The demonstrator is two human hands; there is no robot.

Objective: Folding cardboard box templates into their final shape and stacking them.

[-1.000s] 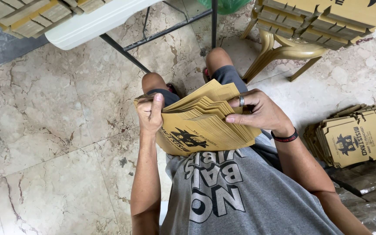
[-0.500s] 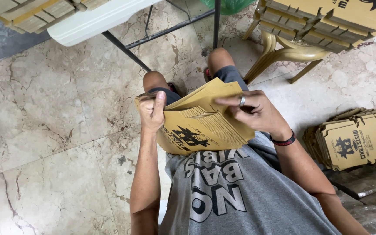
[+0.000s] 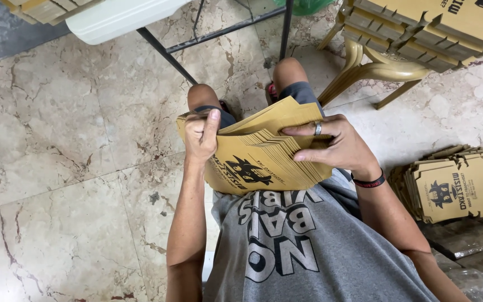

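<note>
A thick stack of flat brown cardboard sheets (image 3: 258,159) with a black printed emblem rests on my lap, above my knees. My left hand (image 3: 201,134) grips the stack's left edge, thumb pointing up along it. My right hand (image 3: 334,146), with a ring and a dark wristband, lies across the fanned right edges, fingers spread into the sheets. I sit wearing a grey printed shirt (image 3: 303,246) and dark shorts.
A pile of the same printed cardboard blanks (image 3: 459,182) lies on the marble floor (image 3: 57,168) at my right. More blanks sit stacked on a tan plastic chair (image 3: 387,67) ahead right. A white folding table (image 3: 118,19) with black metal legs stands ahead.
The stack has been squared up and tilted slightly; my right hand's fingers slid along the fanned edges, and my left thumb moved up onto the left edge.
</note>
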